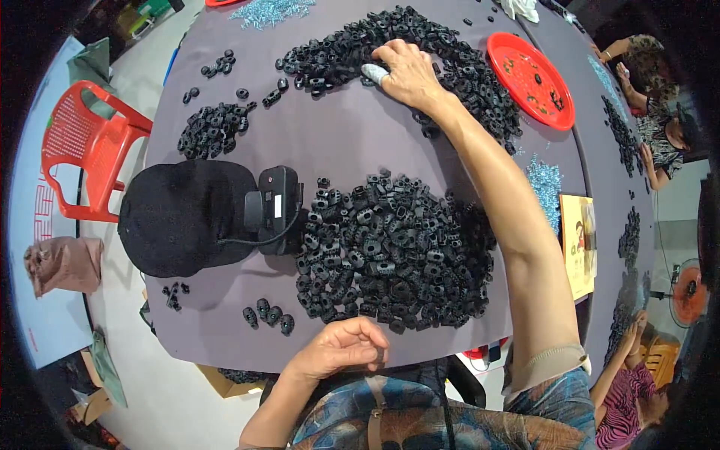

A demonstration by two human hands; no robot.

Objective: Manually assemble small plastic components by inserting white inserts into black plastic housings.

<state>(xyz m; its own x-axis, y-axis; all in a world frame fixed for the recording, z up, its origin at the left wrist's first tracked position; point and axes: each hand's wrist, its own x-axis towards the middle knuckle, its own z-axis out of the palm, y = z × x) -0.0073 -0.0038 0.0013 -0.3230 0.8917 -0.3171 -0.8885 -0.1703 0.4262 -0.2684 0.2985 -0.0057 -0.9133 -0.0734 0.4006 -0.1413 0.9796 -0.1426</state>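
My right hand [409, 75] reaches across the table to the far pile of small black plastic pieces [480, 97], which look like cord-lock parts with holes. A pale wrap covers its thumb, which stands apart from the fingers; the fingertips are bent over the pile and partly hidden. My left hand [343, 349] is at the near table edge, just below the near pile of black pieces [386, 255]. Its fingers curl in toward the thumb, and whatever they may hold is hidden.
A black cap [187, 217] with a wired device [277, 206] lies left of the near pile. At right are a red tray [529, 82], light blue bits [544, 187] and a yellow booklet [577, 244]. A red chair [94, 150] stands left; other people [637, 405] work at right.
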